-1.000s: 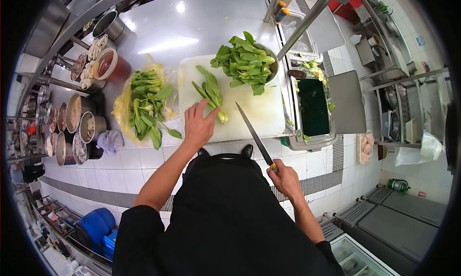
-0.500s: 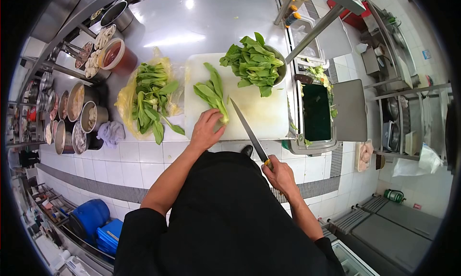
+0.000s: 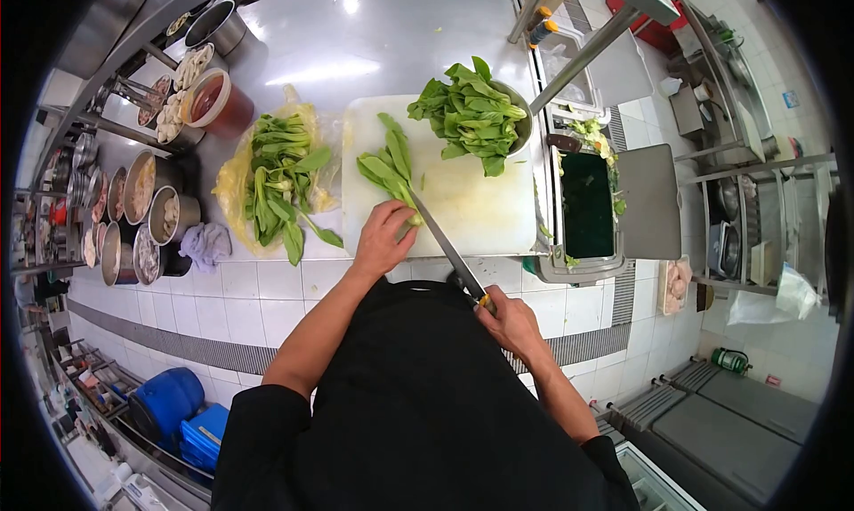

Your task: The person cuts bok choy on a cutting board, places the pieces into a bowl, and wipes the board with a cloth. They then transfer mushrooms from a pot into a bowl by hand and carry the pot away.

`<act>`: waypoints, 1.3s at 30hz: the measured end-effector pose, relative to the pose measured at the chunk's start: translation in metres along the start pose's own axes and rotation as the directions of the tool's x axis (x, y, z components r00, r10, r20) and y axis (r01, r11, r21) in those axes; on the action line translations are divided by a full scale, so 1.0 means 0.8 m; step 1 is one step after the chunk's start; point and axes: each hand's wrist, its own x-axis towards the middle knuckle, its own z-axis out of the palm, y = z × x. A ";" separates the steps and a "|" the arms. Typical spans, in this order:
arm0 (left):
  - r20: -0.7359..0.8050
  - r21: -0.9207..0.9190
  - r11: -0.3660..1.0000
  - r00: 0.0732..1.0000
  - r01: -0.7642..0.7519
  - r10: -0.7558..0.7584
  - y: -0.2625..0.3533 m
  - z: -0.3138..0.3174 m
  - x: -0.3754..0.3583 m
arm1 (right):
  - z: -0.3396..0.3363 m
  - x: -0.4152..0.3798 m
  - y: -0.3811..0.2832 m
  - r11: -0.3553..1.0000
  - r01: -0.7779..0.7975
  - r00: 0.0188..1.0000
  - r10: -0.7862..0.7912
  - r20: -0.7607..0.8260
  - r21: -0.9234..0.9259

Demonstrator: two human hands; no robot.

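Observation:
My left hand (image 3: 385, 237) is closed over the stem end of a head of bok choy (image 3: 389, 166), pinning it to the white cutting board (image 3: 471, 222). In my right hand (image 3: 511, 320) is the handle of a long knife (image 3: 447, 249). The blade slants up and left, its tip end against the bok choy's stem just beyond my left fingers. At the board's upper right, a metal bowl (image 3: 519, 130) tilts under a heap of leafy bok choy (image 3: 469, 118). More bok choy (image 3: 282, 168) lies left of the board on a yellow plastic bag (image 3: 233, 177).
Left on the steel table (image 3: 391, 31) stand a tub of red liquid (image 3: 213, 102) and several metal pots (image 3: 169, 216), near a grey cloth (image 3: 205, 244). A bin (image 3: 589, 213) with leaf scraps on its rim adjoins the table's right side. A metal post (image 3: 583, 62) rises close by.
My right hand and the knife have moved left, bringing the blade from beside the bok choy to its stem. My left hand stays in nearly the same place.

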 end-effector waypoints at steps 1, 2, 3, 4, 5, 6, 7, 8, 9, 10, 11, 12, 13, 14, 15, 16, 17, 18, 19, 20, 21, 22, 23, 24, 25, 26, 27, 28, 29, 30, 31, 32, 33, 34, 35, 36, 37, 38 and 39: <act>0.007 -0.008 1.000 1.000 0.016 -0.016 0.000 0.000 0.000 | 0.001 0.002 -0.001 1.000 0.007 1.000 -0.007 0.006 -0.005; 0.016 -0.016 0.999 0.999 0.032 -0.031 0.000 0.001 0.000 | 0.001 0.003 -0.002 1.000 0.008 1.000 -0.008 0.009 -0.006; 0.016 -0.015 0.999 0.999 0.034 -0.034 0.000 0.001 0.000 | 0.002 0.003 -0.003 1.000 0.016 1.000 -0.016 0.001 -0.005; 0.016 -0.010 0.999 0.999 0.032 -0.032 0.000 0.001 0.001 | 0.002 0.004 -0.004 1.000 0.024 1.000 -0.024 -0.008 -0.005; 0.016 -0.005 1.000 0.999 0.029 -0.029 0.000 0.002 0.001 | 0.001 0.005 -0.005 1.000 0.025 1.000 -0.025 -0.006 -0.005; 0.016 -0.003 1.000 0.999 0.031 -0.031 0.000 0.002 0.002 | -0.001 0.005 -0.008 1.000 0.022 1.000 -0.022 0.002 -0.008; 0.013 0.001 1.000 1.000 0.024 -0.024 -0.001 0.003 0.002 | -0.003 0.006 -0.010 1.000 0.019 1.000 -0.019 0.011 -0.011; 0.010 0.005 1.000 1.000 0.017 -0.017 -0.001 0.003 0.002 | -0.003 0.007 -0.011 1.000 0.018 1.000 -0.018 0.013 -0.011; 0.010 0.005 1.000 1.000 0.019 -0.019 -0.002 0.004 0.002 | -0.003 0.007 -0.012 0.999 0.030 1.000 -0.030 0.008 -0.019; 0.006 0.009 1.000 1.000 0.011 -0.011 -0.002 0.004 0.003 | -0.003 0.009 -0.013 0.999 0.042 0.999 -0.042 0.003 -0.027; 0.002 0.014 1.000 1.000 0.004 -0.004 -0.003 0.005 0.003 | -0.002 0.012 -0.015 0.999 0.041 0.999 -0.041 0.006 -0.027; 0.002 0.013 1.000 1.000 0.007 -0.007 -0.002 0.005 0.003 | 0.001 0.019 -0.017 0.997 0.067 0.998 -0.067 -0.003 -0.045; 0.004 0.012 1.000 1.000 0.000 0.000 -0.002 0.004 0.004 | 0.004 0.028 -0.019 0.994 0.093 0.995 -0.094 -0.011 -0.062; 0.006 0.012 1.000 1.000 -0.007 0.007 -0.002 0.003 0.005 | 0.006 0.040 -0.025 0.994 0.093 0.996 -0.094 -0.007 -0.063; 0.006 0.012 1.000 1.000 -0.003 0.003 -0.003 0.003 0.004 | 0.010 0.056 -0.032 0.989 0.136 0.989 -0.139 -0.048 -0.056; 0.008 0.012 1.000 1.000 0.003 -0.003 -0.003 0.004 0.003 | 0.015 0.074 -0.038 0.983 0.178 0.979 -0.182 -0.088 -0.051; 0.009 0.014 1.000 1.000 0.008 -0.008 -0.004 0.004 0.004 | 0.021 0.096 -0.042 0.976 0.205 0.972 -0.211 -0.103 -0.070; 0.007 0.016 1.000 1.000 0.012 -0.012 -0.005 0.004 0.005 | 0.026 0.121 -0.047 0.968 0.233 0.963 -0.243 -0.120 -0.089; 0.013 0.011 1.000 1.000 0.021 -0.021 -0.005 0.004 0.004 | 0.031 0.140 -0.057 0.969 0.232 0.964 -0.241 -0.115 -0.087; 0.017 0.006 1.000 0.999 0.030 -0.030 -0.004 0.004 0.003 | 0.035 0.159 -0.069 0.970 0.223 0.965 -0.234 -0.121 -0.097; 0.018 0.008 0.999 0.999 0.033 -0.033 -0.005 0.004 0.003 | 0.037 0.172 -0.076 0.971 0.215 0.965 -0.228 -0.128 -0.107; 0.023 0.009 0.999 0.999 0.038 -0.038 -0.006 0.004 0.004 | 0.036 0.181 -0.079 0.969 0.220 0.964 -0.233 -0.126 -0.109; 0.031 0.009 0.999 0.999 0.042 -0.043 -0.005 0.003 0.003 | 0.037 0.186 -0.081 0.968 0.228 0.961 -0.242 -0.135 -0.109; 0.038 0.006 0.999 0.998 0.042 -0.042 -0.003 0.003 -0.001 | 0.040 0.184 -0.077 0.968 0.227 0.959 -0.241 -0.147 -0.104; 0.042 0.020 0.999 0.998 0.045 -0.046 -0.002 0.004 0.002 | 0.041 0.180 -0.070 0.969 0.224 0.959 -0.239 -0.154 -0.105; 0.045 0.036 0.998 0.998 0.049 -0.051 -0.002 0.003 0.004 | 0.043 0.169 -0.061 0.969 0.228 0.960 -0.240 -0.146 -0.100; 0.045 0.038 0.998 0.998 0.044 -0.045 -0.003 0.001 0.005 | 0.046 0.155 -0.050 0.968 0.233 0.960 -0.244 -0.135 -0.095; 0.050 0.029 0.999 0.998 0.033 -0.034 -0.004 -0.001 0.003 | 0.047 0.138 -0.036 0.971 0.214 0.967 -0.226 -0.120 -0.102; 0.056 0.018 1.000 0.998 0.022 -0.023 -0.005 -0.002 0.001 | 0.047 0.117 -0.019 0.975 0.195 0.973 -0.206 -0.104 -0.111; 0.054 0.017 1.000 0.998 0.021 -0.022 -0.009 -0.006 -0.005 | 0.044 0.094 -0.004 0.978 0.164 0.982 -0.174 -0.074 -0.125; 0.066 0.045 0.999 0.998 0.008 -0.011 -0.013 -0.012 -0.012 | 0.038 0.070 0.010 0.981 0.134 0.989 -0.141 -0.042 -0.141; 0.078 0.073 0.997 0.997 -0.005 -0.001 -0.016 -0.016 -0.017 | 0.032 0.048 0.025 0.982 0.111 0.993 -0.114 -0.011 -0.151; 0.076 0.074 0.997 0.997 -0.004 -0.001 -0.017 -0.019 -0.020 | 0.026 0.032 0.036 0.983 0.089 0.996 -0.087 0.022 -0.161; 0.075 0.074 0.997 0.997 -0.006 0.000 -0.017 -0.022 -0.025 | 0.015 0.019 0.039 0.982 0.092 0.996 -0.089 0.026 -0.162; 0.075 0.075 0.997 0.997 -0.009 0.003 -0.017 -0.024 -0.028 | 0.005 0.006 0.038 0.981 0.092 0.995 -0.086 0.040 -0.169; 0.072 0.077 0.997 0.997 -0.008 0.002 -0.017 -0.025 -0.028 | -0.005 -0.001 0.033 0.980 0.092 0.995 -0.084 0.053 -0.176; 0.065 0.067 0.998 0.998 -0.013 0.008 -0.017 -0.024 -0.027 | -0.010 -0.004 0.027 0.989 0.068 0.996 -0.061 0.058 -0.134; 0.058 0.055 0.998 0.998 -0.017 0.014 -0.017 -0.022 -0.027 | -0.011 -0.004 0.020 0.988 0.068 0.996 -0.060 0.060 -0.136; 0.056 0.053 0.998 0.998 -0.015 0.012 -0.017 -0.021 -0.026 | -0.011 0.000 0.012 0.988 0.076 0.996 -0.070 0.047 -0.134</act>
